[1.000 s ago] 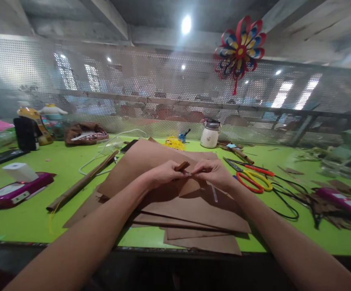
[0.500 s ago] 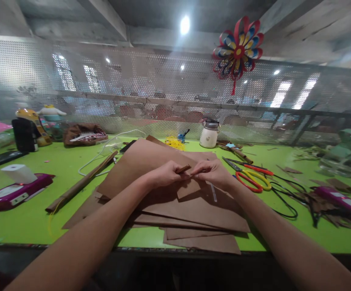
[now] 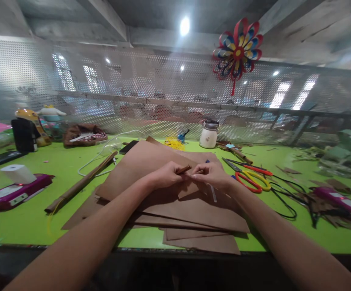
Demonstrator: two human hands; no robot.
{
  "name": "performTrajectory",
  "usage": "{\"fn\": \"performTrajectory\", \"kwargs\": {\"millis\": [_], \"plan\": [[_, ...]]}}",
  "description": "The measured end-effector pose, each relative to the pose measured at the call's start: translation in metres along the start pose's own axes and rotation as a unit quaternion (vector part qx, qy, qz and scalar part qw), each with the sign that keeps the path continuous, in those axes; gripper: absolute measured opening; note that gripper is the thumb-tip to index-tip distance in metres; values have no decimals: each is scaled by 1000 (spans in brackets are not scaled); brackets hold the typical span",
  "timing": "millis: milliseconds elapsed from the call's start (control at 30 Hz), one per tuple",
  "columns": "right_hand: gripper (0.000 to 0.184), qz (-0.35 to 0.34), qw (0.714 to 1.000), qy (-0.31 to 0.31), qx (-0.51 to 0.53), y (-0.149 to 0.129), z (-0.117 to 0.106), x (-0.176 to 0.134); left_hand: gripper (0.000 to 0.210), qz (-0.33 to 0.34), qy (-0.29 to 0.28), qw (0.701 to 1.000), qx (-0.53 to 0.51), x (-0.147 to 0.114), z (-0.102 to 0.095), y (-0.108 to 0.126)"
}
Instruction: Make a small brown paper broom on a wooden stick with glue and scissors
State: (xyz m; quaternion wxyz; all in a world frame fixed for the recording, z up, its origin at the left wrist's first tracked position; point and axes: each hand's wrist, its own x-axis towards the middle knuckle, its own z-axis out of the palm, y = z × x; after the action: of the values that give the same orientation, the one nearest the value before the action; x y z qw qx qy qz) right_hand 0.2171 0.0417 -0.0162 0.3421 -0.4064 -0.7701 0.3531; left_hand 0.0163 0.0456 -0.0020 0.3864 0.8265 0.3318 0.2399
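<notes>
My left hand [image 3: 172, 176] is closed around a small rolled piece of brown paper [image 3: 184, 169], whose end sticks out past the fingers. Right beside it, my right hand [image 3: 210, 173] pinches at a bit of the brown paper, thumb against fingertips; the exact edge it grips is partly hidden. Both hands meet above a stack of brown paper sheets [image 3: 163, 208]. A small cut piece of brown paper [image 3: 189, 192] lies just below the fingers. Under my right hand lies a clear pen [image 3: 213, 193] with a blue end, partly covered by the hand.
Orange and yellow-handled scissors [image 3: 251, 180] and black cord lie to the right on the green table [image 3: 151, 237]. At left are a long brown paper roll [image 3: 81, 184] and a purple power strip [image 3: 17, 193]. A white jar [image 3: 208, 135] stands behind, before a perforated screen.
My right hand has shifted slightly, its fingers more curled and closer to the left fingertips. My left hand and the sheets stay nearly in place.
</notes>
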Motion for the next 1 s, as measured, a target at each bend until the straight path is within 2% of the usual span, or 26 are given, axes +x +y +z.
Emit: {"fn": "performTrajectory", "kwargs": {"millis": [200,367,567,733,1000], "plan": [[29,1,999,1,39,7,1,1,31,28,-1,999,34,0,0,1],[30,15,997,28,65,8,2,1,33,61,27,996,53,1,3,1],[29,17,994,66,91,6,2,2,32,44,44,998,29,2,5,0],[31,21,991,95,89,3,-5,1,32,31,54,998,26,-1,5,4],[35,19,985,104,135,-3,-9,1,34,35,55,998,21,1,5,4]]}}
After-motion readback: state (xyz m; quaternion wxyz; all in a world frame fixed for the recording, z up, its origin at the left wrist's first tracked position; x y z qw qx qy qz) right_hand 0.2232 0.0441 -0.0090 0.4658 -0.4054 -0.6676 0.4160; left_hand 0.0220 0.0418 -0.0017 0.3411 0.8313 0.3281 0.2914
